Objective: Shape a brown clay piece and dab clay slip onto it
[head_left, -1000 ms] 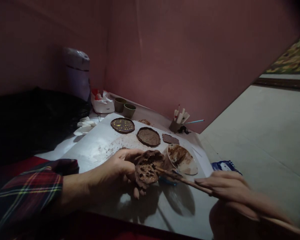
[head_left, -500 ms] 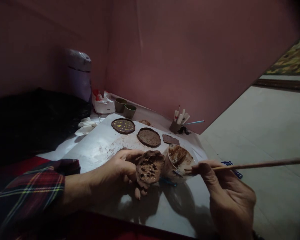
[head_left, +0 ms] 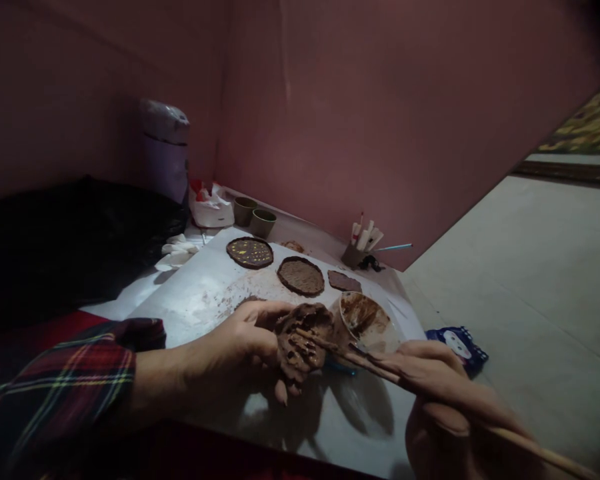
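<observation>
Over the white sheet, the right hand had swung its brush back from the cup onto the clay piece, fingers pinched round the handle. The left hand stayed curled, gripping that piece.

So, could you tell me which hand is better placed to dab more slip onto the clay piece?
Probably the right hand: it grips the wooden brush, whose tip already rests on the clay piece. The left hand is fully occupied cradling that piece beside the slip cup.
</observation>
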Tool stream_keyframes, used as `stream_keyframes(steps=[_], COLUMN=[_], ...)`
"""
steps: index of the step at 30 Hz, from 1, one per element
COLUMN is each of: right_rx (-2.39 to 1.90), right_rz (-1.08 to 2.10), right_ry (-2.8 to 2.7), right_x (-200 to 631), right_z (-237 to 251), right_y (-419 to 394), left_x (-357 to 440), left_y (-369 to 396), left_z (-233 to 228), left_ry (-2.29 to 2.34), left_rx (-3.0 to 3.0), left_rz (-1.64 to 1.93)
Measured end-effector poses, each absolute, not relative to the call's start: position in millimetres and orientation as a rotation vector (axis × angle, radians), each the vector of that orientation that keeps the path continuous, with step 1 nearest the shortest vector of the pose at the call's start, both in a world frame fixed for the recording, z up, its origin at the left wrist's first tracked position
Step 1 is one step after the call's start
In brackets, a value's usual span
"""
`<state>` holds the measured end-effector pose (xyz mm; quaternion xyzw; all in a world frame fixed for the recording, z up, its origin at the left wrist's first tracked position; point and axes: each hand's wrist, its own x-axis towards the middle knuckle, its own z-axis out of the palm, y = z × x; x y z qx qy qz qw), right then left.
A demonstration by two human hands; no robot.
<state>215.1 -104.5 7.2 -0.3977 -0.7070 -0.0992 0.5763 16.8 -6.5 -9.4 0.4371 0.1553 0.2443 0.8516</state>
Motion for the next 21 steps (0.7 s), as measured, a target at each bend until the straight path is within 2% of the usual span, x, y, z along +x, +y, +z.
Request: stream_keyframes(steps=[4,16,21], right_rx=[-0.92,-0.944,-0.951], right_rz=[-0.179,-0.22,-0.262], right_ry=[-1.829,-1.893,-1.753], right_x=[211.3,209.8,210.2], right_z=[13.8,18.8,15.5], right_y=[-98.8,-101.4,-101.7], left_x=[16.8,17.5,16.4], left_y=[-7.7,-6.6,-7.5], left_z=[-8.4,-10.0,-9.7], left_ry=[0.34,0.314,0.312], left_rx=[0.927,0.907,0.891], left_rz=[0.512,0.525,0.516])
